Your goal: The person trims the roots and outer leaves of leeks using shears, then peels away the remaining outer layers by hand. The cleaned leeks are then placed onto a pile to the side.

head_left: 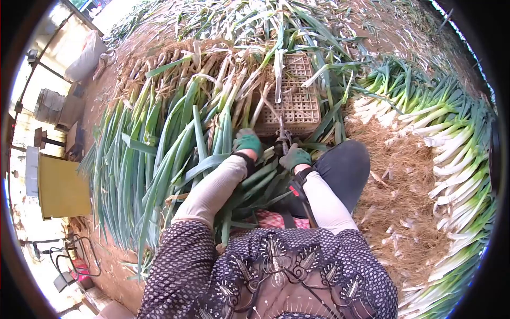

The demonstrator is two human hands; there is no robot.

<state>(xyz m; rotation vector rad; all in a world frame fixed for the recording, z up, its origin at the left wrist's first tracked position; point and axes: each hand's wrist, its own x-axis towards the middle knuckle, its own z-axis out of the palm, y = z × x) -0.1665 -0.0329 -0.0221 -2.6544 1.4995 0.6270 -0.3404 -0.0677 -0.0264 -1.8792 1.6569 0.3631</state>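
My left hand (247,142), in a green glove, is closed at the right edge of a big pile of untrimmed leeks (159,143), around something I cannot make out. Just to its right, my right hand (295,158), gloved in green too, is closed at the lower end of a dark tool or stand (282,130); what its fingers hold is hidden. Beyond both hands sits an upturned tan plastic crate (300,98), with leek leaves lying over its edges. Long green leaves pass under my forearms.
Cleaned white leeks (451,159) curve along the right side, around a heap of brown root trimmings (396,196). Loose leaves (249,24) litter the ground ahead. At the left stand a yellow container (64,186) and a white sack (86,56). My bent knee (348,170) is beside my right hand.
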